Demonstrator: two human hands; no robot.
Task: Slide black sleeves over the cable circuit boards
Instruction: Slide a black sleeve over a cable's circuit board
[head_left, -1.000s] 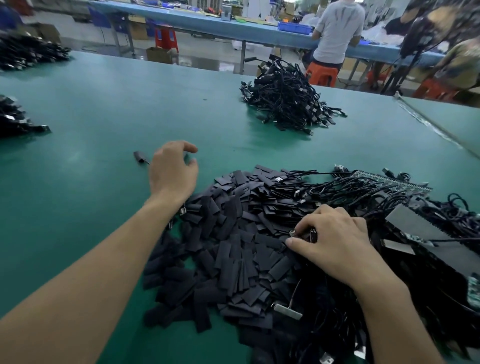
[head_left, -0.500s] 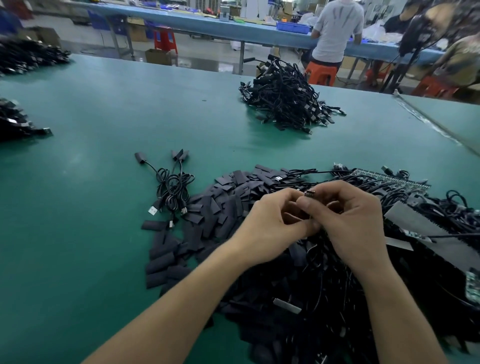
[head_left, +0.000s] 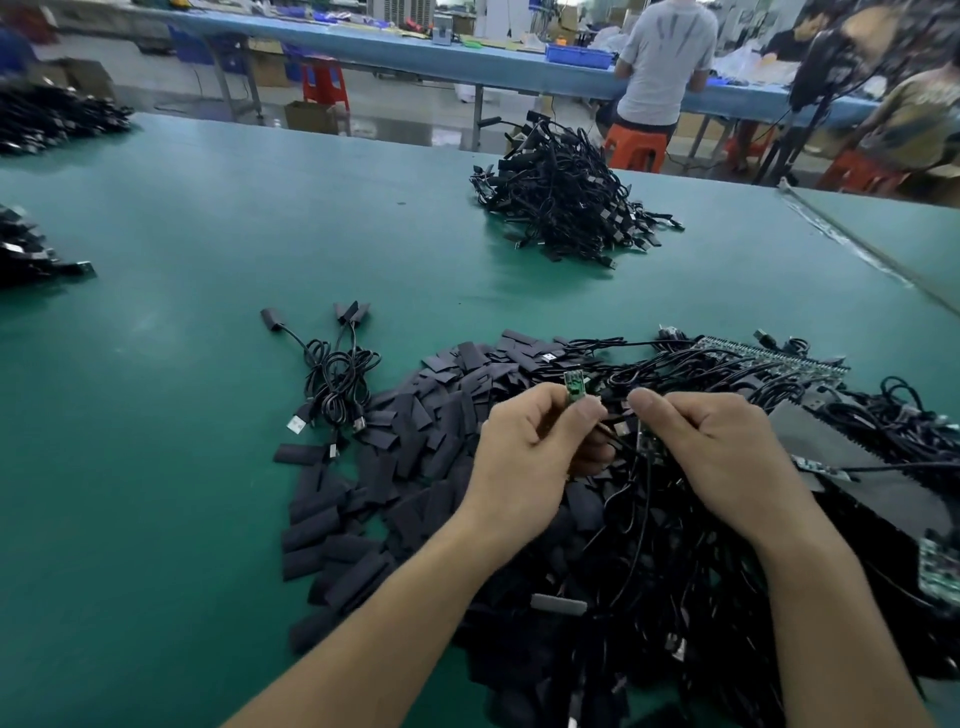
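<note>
Your left hand (head_left: 530, 447) pinches a small green circuit board (head_left: 575, 387) upright. Your right hand (head_left: 711, 447), just beside it, curls round its black cable (head_left: 647, 493). Both hang above the heap of black sleeves (head_left: 415, 415) on the green surface (head_left: 156, 415), with a few sleeved cables (head_left: 337, 374) lying to the left.

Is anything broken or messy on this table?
Nothing looks broken. The sleeves lie in a loose heap on the table, with cables tangled over its right side. The left hand pinches a bare board, no sleeve on it yet; the right hand holds a cable.
</note>
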